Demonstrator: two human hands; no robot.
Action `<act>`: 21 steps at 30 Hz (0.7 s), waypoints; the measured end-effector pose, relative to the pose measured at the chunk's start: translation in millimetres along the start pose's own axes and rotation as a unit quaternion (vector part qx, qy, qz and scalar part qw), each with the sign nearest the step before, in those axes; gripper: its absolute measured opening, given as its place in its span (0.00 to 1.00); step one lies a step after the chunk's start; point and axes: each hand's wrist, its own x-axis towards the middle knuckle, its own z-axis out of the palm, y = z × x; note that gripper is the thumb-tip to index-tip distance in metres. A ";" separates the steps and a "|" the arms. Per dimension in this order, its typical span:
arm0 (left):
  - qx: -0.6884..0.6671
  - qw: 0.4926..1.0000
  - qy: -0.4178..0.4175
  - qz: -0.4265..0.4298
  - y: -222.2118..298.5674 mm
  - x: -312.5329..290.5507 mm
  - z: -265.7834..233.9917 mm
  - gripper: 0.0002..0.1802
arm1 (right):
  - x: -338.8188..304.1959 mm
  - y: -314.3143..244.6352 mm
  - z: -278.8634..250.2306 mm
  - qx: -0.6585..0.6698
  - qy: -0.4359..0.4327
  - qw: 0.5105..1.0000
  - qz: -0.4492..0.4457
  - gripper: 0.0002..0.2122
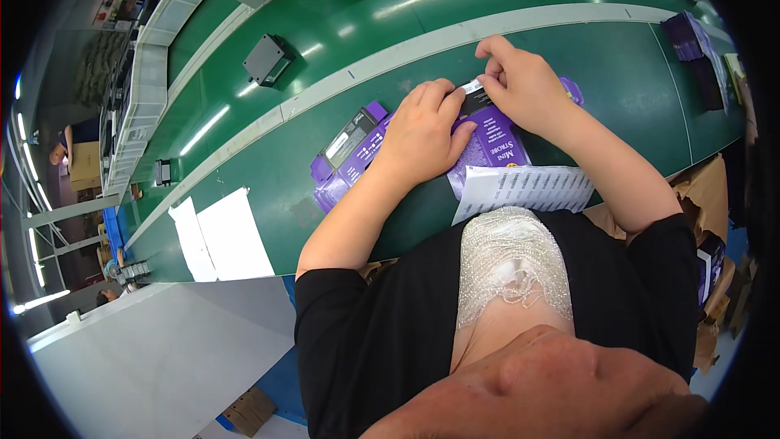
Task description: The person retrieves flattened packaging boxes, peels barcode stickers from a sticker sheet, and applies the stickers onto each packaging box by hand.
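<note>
A flattened purple carton (487, 142) is pressed to the green belt (569, 49) by the left hand (422, 130), while a small black-and-white label (474, 94) is pinched at the carton's top edge by the right hand (524, 85); labelling appears under way, the box judged not yet folded up, a printed sheet (528, 189) lying just beside it

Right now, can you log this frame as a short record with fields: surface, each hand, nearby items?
surface: green conveyor belt
left hand: pressing down on flat purple cardboard box
right hand: pinching small black-and-white label at the box's top edge
nearby: white printed sheet, grey square device, blank white papers
</note>
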 end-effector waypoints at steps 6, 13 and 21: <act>-0.005 1.000 0.016 -0.003 1.7 -1.4 2.5 0.21 | -4.6 -0.3 -2.0 -0.112 0.090 0.980 -0.138 0.14; 0.004 1.000 0.029 -0.001 2.4 -2.2 4.9 0.20 | 2.3 6.1 -7.1 0.132 -0.047 0.989 0.054 0.15; -0.032 0.997 0.064 -0.016 -2.8 -10.3 10.6 0.21 | 5.5 8.3 -11.2 0.198 -0.068 0.977 0.033 0.15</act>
